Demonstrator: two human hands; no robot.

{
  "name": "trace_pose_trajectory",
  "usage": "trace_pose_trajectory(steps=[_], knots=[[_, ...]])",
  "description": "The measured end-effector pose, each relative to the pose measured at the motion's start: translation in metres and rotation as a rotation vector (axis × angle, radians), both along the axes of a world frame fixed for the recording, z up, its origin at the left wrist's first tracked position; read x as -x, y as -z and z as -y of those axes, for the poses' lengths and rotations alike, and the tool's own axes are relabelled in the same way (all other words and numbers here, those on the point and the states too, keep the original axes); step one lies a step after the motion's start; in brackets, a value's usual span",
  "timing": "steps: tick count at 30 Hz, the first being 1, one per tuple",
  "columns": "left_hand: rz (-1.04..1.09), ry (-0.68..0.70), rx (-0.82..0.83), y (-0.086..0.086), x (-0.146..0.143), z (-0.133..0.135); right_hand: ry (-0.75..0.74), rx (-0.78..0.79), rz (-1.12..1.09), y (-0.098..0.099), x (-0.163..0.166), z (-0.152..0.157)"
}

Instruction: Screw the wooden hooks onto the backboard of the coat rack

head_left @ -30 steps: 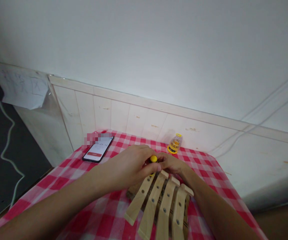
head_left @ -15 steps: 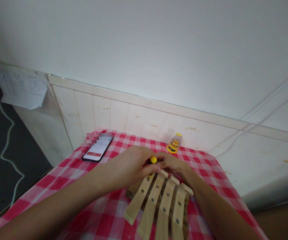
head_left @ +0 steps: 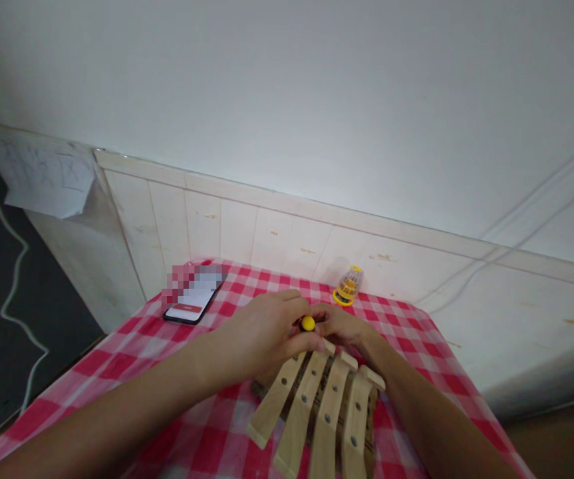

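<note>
My left hand is curled round a small screwdriver whose yellow cap sticks up between both hands. My right hand rests closed against the far end of a folding wooden rack made of several slats with screws, right beside the yellow cap. The screwdriver's shaft and tip are hidden by my fingers. The rack lies on a red and white checked cloth.
A phone with a lit screen lies at the far left of the table. A clear and yellow bit holder stands at the back by the white panelled wall. A sheet of paper hangs at left.
The yellow cap has sunk slightly and my left fingers have shifted around it. The arms and the rack stay in place.
</note>
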State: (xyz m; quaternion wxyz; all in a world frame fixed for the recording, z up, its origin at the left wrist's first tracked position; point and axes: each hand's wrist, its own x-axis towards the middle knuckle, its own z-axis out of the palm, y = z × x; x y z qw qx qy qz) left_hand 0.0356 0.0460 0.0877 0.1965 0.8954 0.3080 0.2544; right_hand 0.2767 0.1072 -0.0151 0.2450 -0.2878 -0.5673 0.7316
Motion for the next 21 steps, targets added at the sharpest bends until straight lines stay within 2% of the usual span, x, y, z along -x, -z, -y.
trace_pose_trajectory(steps=[3,9,21], knots=[[0.026,0.092,-0.009,-0.0024,0.0028,0.0007,-0.005,0.010,0.001,0.0015,-0.0006,-0.0007],[0.025,0.138,0.042,-0.0026,0.0044,0.0026,0.005,0.020,-0.001,0.0024,0.0014,0.0014],[0.033,0.158,0.056,-0.0040,0.0055,0.0019,0.016,0.013,0.005,0.0068,-0.0002,-0.0014]])
